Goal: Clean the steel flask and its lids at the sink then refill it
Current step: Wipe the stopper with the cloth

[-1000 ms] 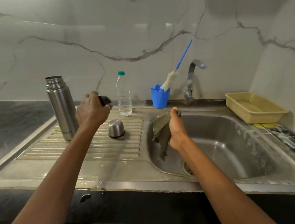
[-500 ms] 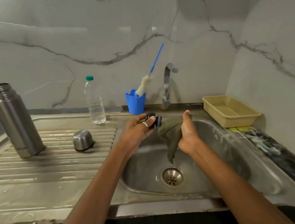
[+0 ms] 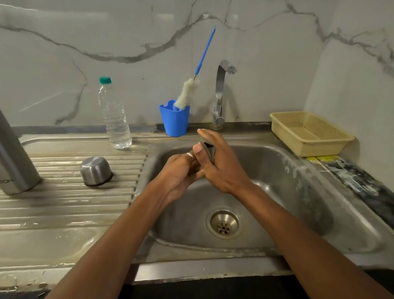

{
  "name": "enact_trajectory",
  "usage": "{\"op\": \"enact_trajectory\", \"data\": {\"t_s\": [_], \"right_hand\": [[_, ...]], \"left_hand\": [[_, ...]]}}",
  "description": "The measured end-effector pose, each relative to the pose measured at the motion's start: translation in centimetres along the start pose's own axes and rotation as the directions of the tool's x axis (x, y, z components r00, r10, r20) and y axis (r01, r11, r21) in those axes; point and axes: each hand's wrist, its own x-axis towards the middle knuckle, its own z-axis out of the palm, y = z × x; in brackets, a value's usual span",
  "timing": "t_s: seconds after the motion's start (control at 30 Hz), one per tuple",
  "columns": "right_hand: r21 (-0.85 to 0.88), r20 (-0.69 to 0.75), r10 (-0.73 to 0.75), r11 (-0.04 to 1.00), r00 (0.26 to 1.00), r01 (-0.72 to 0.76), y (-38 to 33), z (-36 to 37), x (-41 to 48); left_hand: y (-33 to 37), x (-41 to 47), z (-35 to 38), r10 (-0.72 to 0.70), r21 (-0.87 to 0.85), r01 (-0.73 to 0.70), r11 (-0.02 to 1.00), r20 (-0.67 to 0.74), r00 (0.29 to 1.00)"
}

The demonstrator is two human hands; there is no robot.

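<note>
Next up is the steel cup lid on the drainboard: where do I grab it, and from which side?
I'd come from above and pinch the steel cup lid across its curved side wall. It sits mouth down on the drainboard, closed top up, so no rim is free to hook. The flask and water bottle stand apart from it.

Far left on the ribbed drainboard [image 3: 54, 207]: steel flask [image 3: 2, 150], brushed finish, upright, top cut off by the frame edge, lettering near the base. Just to its right but apart, domed steel cup lid [image 3: 96, 170], mouth down on the ribs. Over the sink basin [image 3: 288, 184], grey-green cloth [image 3: 209, 148] pinched in the right hand [image 3: 221, 168] and pressed against the curled left hand [image 3: 179, 176]. Between the palms, a dark sliver, lid or cloth, impossible to tell.
</note>
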Motion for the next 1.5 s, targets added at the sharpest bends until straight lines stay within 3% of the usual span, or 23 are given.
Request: {"op": "enact_trajectory", "data": {"t_s": [0.07, 0.13, 0.2, 0.23, 0.27, 0.33, 0.4, 0.5, 0.57, 0.63, 0.7, 0.73, 0.8, 0.87, 0.97, 1.07, 1.13, 1.2, 1.23, 1.27, 1.37, 1.43, 1.5], "right_hand": [[0.022, -0.028, 0.006, 1.0, 1.0, -0.006, -0.2, -0.1, 0.0], [0.174, 0.012, 0.112, 0.978, 0.994, -0.112, -0.3, -0.5, 0.3], [0.453, 0.125, 0.264, 0.842, 0.956, -0.292, -0.3, -0.9, 0.8], [0.475, 0.147, 0.286, 0.819, 0.947, -0.321, -0.1, -1.1, 0.9], [0.376, 0.119, 0.258, 0.882, 0.959, -0.284, -0.1, -1.3, 0.8], [-0.03, 0.014, 0.114, 0.993, 0.993, -0.114, 0.6, -1.5, 0.3], [-0.341, -0.053, -0.02, 0.94, 0.998, 0.001, 0.5, -1.7, -0.1], [-0.488, -0.143, -0.09, 0.873, 0.986, 0.009, 0.2, -1.6, 0.0], [-0.425, -0.187, 0.027, 0.899, 0.982, -0.105, -0.1, -1.5, 0.3], [-0.18, -0.161, 0.321, 0.92, 0.933, -0.348, 0.2, -1.3, 0.7], [0.119, -0.024, 0.555, 0.827, 0.832, -0.549, 0.5, -1.1, 0.6], [0.144, -0.017, 0.565, 0.818, 0.825, -0.557, 0.5, -1.3, 0.5], [-0.016, -0.155, 0.399, 0.914, 0.904, -0.406, 0.5, -1.7, 0.2], [-0.175, -0.252, 0.144, 0.966, 0.957, -0.192, 0.4, -1.8, -0.1], [-0.257, -0.187, -0.064, 0.966, 0.98, 0.015, 0.4, -1.2, -0.2], [-0.229, -0.139, -0.056, 0.973, 0.989, 0.022, 0.3, -0.4, -0.2], [0.012, -0.132, 0.174, 0.985, 0.976, -0.174, -0.2, -0.3, 0.1], [0.302, 0.066, 0.469, 0.832, 0.881, -0.466, -0.6, -0.5, 0.4], [0.372, 0.164, 0.54, 0.741, 0.826, -0.559, -0.7, -0.7, 0.3], [0.366, 0.186, 0.571, 0.715, 0.8, -0.596, -0.7, -0.9, 0.3], [0.08, -0.069, 0.465, 0.884, 0.882, -0.46, -0.3, -1.1, 0.4], [-0.075, -0.161, 0.256, 0.96, 0.953, -0.271, -0.4, -1.2, 0.0], [-0.269, -0.175, 0.037, 0.96, 0.984, -0.084, -0.4, -1.2, -0.4]], "left_hand": [[0.1, 0.0, 0.2, 0.034, -0.015, -0.034, 0.999, 0.002, 0.999], [0.2, -0.1, 0.4, 0.049, -0.052, -0.049, 0.997, 0.0, 0.999], [0.3, -0.1, 0.3, 0.046, -0.076, -0.046, 0.996, -0.001, 0.999], [0.4, -0.1, 0.2, 0.039, -0.08, -0.039, 0.996, -0.004, 0.999], [0.4, -0.1, 0.2, 0.03, -0.088, -0.03, 0.996, -0.001, 1.0], [0.2, -0.1, 0.1, 0.007, -0.096, -0.005, 0.995, 0.02, 1.0], [0.1, -0.2, 0.3, -0.008, -0.078, 0.011, 0.997, 0.039, 0.999], [-0.1, -0.2, 0.4, 0.045, -0.026, -0.044, 0.999, 0.051, 0.998], [-0.4, -0.2, 0.2, 0.157, 0.08, -0.163, 0.983, 0.085, 0.984], [-0.5, -0.4, -0.2, 0.274, 0.287, -0.306, 0.908, 0.145, 0.951], [-0.5, -0.5, -0.5, 0.347, 0.445, -0.388, 0.807, 0.173, 0.922], [-0.4, -0.5, -0.5, 0.364, 0.477, -0.403, 0.781, 0.177, 0.914], [-0.2, -0.5, -0.5, 0.364, 0.468, -0.411, 0.782, 0.192, 0.911], [0.0, -0.7, 0.0, 0.292, 0.366, -0.323, 0.873, 0.138, 0.946], [0.2, -0.7, 0.7, 0.147, 0.394, -0.14, 0.909, 0.012, 0.989], [-0.3, -0.3, 0.4, 0.217, 0.537, -0.175, 0.825, -0.017, 0.976], [-0.4, -0.2, 0.0, 0.317, 0.565, -0.262, 0.783, 0.0, 0.948], [-0.4, -0.6, 0.0, 0.399, 0.636, -0.344, 0.691, 0.06, 0.915], [-0.4, -0.8, 0.1, 0.428, 0.663, -0.384, 0.642, 0.106, 0.898], [-0.4, -1.0, 0.3, 0.44, 0.681, -0.414, 0.605, 0.147, 0.886], [-0.2, -0.9, 0.4, 0.366, 0.683, -0.342, 0.645, 0.116, 0.923], [0.1, -0.9, 0.6, 0.246, 0.615, -0.213, 0.759, 0.033, 0.969], [0.2, -0.8, 0.5, 0.166, 0.56, -0.152, 0.815, 0.025, 0.986]]}}
